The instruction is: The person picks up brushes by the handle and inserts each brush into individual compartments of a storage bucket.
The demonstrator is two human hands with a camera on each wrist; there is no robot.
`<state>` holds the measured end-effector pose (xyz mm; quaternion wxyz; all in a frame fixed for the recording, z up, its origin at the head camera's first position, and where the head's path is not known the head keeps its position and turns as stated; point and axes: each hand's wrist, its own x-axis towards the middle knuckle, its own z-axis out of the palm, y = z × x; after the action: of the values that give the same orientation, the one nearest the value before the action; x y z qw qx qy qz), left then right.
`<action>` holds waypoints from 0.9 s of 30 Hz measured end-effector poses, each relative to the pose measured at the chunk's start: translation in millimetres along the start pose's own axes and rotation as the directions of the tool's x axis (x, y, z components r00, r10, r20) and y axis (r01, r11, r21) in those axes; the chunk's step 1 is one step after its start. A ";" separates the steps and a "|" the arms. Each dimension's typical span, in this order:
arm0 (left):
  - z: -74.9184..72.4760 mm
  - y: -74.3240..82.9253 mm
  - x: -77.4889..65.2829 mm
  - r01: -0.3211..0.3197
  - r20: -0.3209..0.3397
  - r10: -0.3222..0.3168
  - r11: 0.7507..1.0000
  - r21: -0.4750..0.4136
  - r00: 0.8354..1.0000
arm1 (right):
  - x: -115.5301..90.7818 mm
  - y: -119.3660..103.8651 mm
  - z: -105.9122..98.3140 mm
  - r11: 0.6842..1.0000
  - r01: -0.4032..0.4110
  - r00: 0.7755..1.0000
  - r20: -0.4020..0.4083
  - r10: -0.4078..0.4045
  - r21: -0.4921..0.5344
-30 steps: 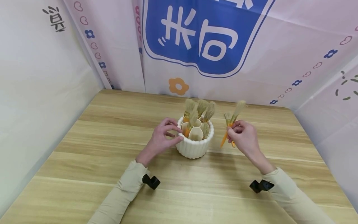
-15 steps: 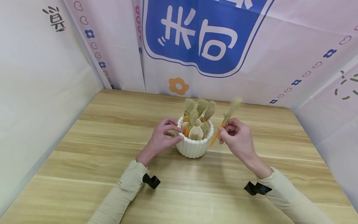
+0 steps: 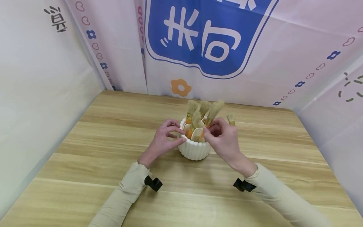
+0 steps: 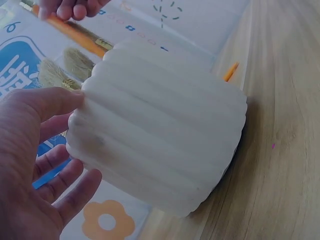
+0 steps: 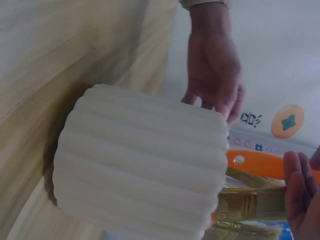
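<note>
A white ribbed pot (image 3: 195, 150) stands on the table with several bristle paintbrushes (image 3: 191, 107) upright in it. Pale tube-like dividers (image 3: 196, 135) show inside its rim. My left hand (image 3: 164, 138) holds the pot's left rim between thumb and fingers, the other fingers spread beside the wall. At the right rim, my right hand (image 3: 224, 140) pinches a paintbrush (image 3: 214, 111), bristles up; its orange handle (image 5: 265, 164) points down into the pot's mouth in the right wrist view. Behind the right hand lies another small paintbrush (image 3: 231, 119), mostly hidden.
The wooden table (image 3: 175, 195) spreads around the pot. A printed cloth wall (image 3: 158, 78) rises along its back edge, and white side walls (image 3: 42, 94) flank it. Black wrist mounts (image 3: 153, 183) sit on both sleeves.
My right hand has moved left from beside the pot to its rim, bringing the paintbrush over the opening. The second small brush stays behind on the table. My left hand keeps its place.
</note>
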<state>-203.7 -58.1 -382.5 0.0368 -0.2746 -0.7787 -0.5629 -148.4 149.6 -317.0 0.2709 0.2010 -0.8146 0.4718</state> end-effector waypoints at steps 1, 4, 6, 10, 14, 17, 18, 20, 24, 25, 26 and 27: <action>0.2 -0.2 0.2 -0.001 -0.001 0.001 1.000 0.002 1.000 | -0.2 1.3 2.0 0.998 0.043 0.999 0.000 -0.043 -0.035; 0.5 -0.2 0.2 -0.003 -0.003 0.003 1.000 0.008 1.000 | -1.9 6.2 6.2 0.980 0.136 0.991 0.007 -0.136 -0.147; 0.3 0.2 0.1 0.003 -0.003 -0.003 1.000 0.003 1.000 | -3.9 10.7 8.1 0.965 0.153 0.988 0.021 -0.152 -0.211; 0.1 0.6 0.3 0.020 0.002 -0.020 1.000 -0.022 1.000 | -7.4 19.8 10.5 0.953 0.108 0.994 0.051 -0.097 -0.283; 0.4 -0.3 0.8 0.017 0.007 -0.017 0.999 -0.040 1.000 | -10.6 24.4 11.9 0.937 0.058 0.996 0.085 -0.030 -0.344; 0.6 -0.9 1.0 0.012 0.008 -0.011 0.999 -0.048 1.000 | -13.8 25.5 12.6 0.921 0.039 0.993 0.120 0.009 -0.389; 0.7 -0.9 1.1 0.011 0.007 -0.011 0.999 -0.052 1.000 | -14.7 25.5 12.6 0.917 0.032 0.991 0.130 0.022 -0.397; 0.7 -0.7 1.1 0.013 0.007 -0.012 0.998 -0.059 1.000 | -16.4 25.3 11.5 0.917 0.024 0.989 0.144 0.036 -0.398; 1.5 -1.1 1.2 0.014 0.003 -0.014 0.997 -0.072 1.000 | -20.7 24.7 3.2 0.933 -0.040 0.981 0.163 0.105 -0.358; 1.7 -1.1 1.2 0.013 0.000 -0.013 0.997 -0.073 1.000 | -21.9 26.1 -0.4 0.935 -0.070 0.978 0.162 0.134 -0.348; 2.0 -1.4 1.1 0.013 -0.003 -0.014 0.997 -0.074 1.000 | -23.2 29.0 -4.8 0.935 -0.108 0.973 0.159 0.170 -0.339; 2.5 -1.7 1.1 0.012 -0.009 -0.013 0.997 -0.071 1.000 | -23.7 33.3 -9.4 0.930 -0.148 0.966 0.152 0.209 -0.337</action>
<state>-204.8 -55.8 -384.4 0.0274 -0.2681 -0.7598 -0.5916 -147.2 175.3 -350.0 0.1792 0.1218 -0.9172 0.3343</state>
